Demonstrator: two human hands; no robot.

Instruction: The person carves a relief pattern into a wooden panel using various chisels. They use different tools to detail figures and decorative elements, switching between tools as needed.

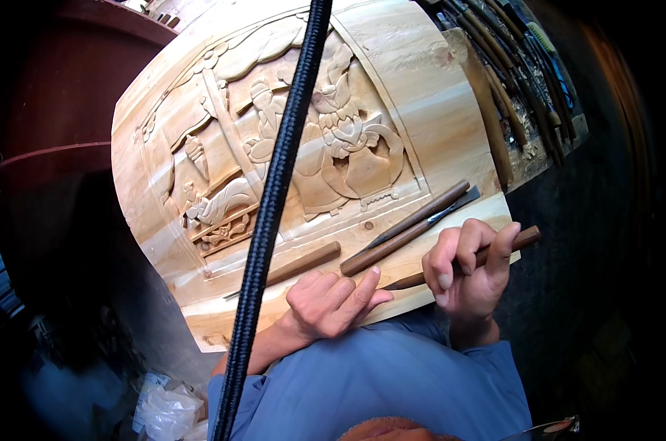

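A large carved wooden panel (443, 103) with figures in relief lies in front of me. Along its near edge, my right hand (469, 272) is closed around the wooden handle of a carving chisel (527, 237), whose dark blade points left. The blade reaches the thumb and forefinger of my left hand (333, 303). That hand rests on the near edge with its fingers curled; whether it grips the blade tip is hidden. Just beyond my hands lie two more chisels, one narrow (421, 212) and one with a broad blade (402, 239). Farther left is another wooden-handled chisel (307, 261).
Many carving tools (520, 66) lie in a bunch at the far right, with wood chips among them. A thick black braided cable (278, 176) crosses the view in front of the panel. At lower left is a white plastic bag (170, 413); a dark red surface (76, 88) stands at far left.
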